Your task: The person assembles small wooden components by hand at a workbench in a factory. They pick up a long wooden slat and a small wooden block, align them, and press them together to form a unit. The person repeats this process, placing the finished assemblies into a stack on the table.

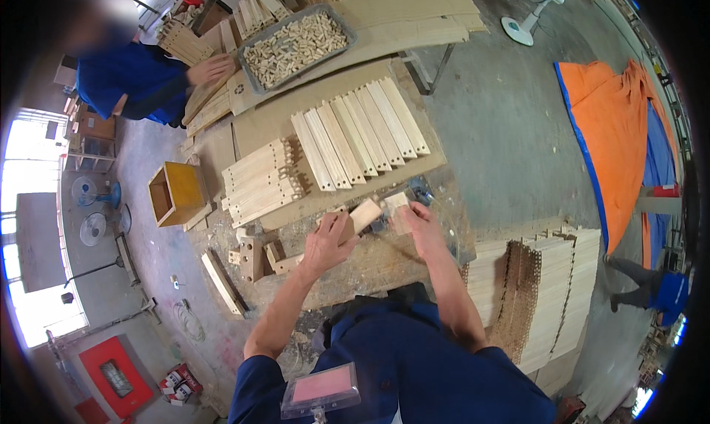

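Observation:
My left hand is closed round a small wooden block, held out over the worn workbench. Close by on its right, my right hand pinches a flat, pale piece that looks like wood. The two pieces nearly meet; whether they touch I cannot tell. Behind them sits a dark blue tool, partly hidden. Beyond my hands lie a row of pale wooden slats with holes at their near ends, and a second stack of slats. Left of my left hand stands a drilled wooden block.
A grey tray of wooden dowels rests on the far table, where a co-worker's hand touches wooden pieces. A yellow box stands at the bench's left. Stacked drilled boards are at my right. A single slat lies at the left edge.

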A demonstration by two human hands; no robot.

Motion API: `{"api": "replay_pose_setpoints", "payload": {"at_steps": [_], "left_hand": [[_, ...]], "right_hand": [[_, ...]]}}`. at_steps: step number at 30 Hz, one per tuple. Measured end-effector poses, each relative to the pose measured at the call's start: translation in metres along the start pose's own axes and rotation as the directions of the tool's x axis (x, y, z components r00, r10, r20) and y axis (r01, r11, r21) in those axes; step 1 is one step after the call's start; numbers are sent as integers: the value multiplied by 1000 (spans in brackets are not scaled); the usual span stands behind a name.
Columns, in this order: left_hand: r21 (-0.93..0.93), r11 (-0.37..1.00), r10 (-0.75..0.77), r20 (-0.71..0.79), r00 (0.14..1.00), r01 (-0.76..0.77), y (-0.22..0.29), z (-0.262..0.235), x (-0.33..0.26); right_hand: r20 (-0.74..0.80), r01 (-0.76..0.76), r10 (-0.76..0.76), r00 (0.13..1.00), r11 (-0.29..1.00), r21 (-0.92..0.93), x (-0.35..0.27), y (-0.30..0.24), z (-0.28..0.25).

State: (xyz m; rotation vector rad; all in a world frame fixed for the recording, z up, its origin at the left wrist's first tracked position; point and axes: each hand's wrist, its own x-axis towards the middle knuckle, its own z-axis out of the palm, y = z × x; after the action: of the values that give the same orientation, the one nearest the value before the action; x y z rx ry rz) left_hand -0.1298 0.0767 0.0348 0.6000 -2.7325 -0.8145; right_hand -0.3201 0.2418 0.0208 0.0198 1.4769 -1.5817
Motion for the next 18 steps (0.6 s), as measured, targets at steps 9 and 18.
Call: {"api": "replay_pose_setpoints", "payload": {"at_steps": [9, 18], "left_hand": [[-65, 866, -500, -95, 861, 496, -9, 57, 211], [94, 825, -522, -255, 814, 558, -85, 77, 249]], "right_hand": [[-156, 65, -57, 986, 997, 46, 7, -11, -78], [-334, 57, -4, 943, 987, 149, -15, -8, -102]]}}
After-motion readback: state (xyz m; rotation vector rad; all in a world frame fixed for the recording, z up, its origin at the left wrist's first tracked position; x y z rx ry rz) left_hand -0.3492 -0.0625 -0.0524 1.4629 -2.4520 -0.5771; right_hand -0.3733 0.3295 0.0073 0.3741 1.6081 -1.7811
